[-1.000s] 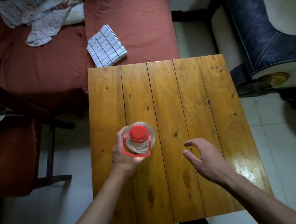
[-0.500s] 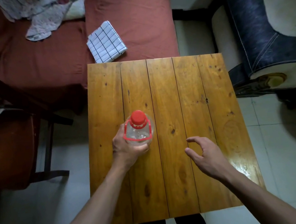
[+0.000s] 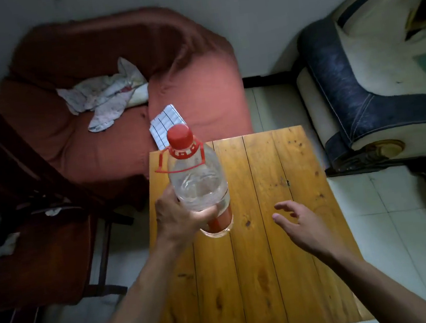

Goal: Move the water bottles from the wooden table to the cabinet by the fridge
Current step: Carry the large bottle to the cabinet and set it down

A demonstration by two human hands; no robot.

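A large clear water bottle [image 3: 198, 185] with a red cap, red carry handle and red label is held up over the wooden table [image 3: 289, 273], tilted with its cap away from me. My left hand [image 3: 180, 218] grips its lower body from the left side. My right hand [image 3: 300, 227] hovers over the table's right half, fingers spread, holding nothing. No other bottle shows on the table. The cabinet and the fridge are out of view.
A red sofa [image 3: 114, 79] with crumpled cloths [image 3: 106, 96] and a folded checked towel [image 3: 164, 127] stands behind the table. A blue and cream armchair [image 3: 376, 91] is at the right, a dark wooden chair [image 3: 35, 239] at the left. The floor is pale tile [image 3: 405, 231].
My left hand has lifted the bottle off the table and tipped it forward. The view has swung up, so more sofa and wall show. My right hand stays open over the table.
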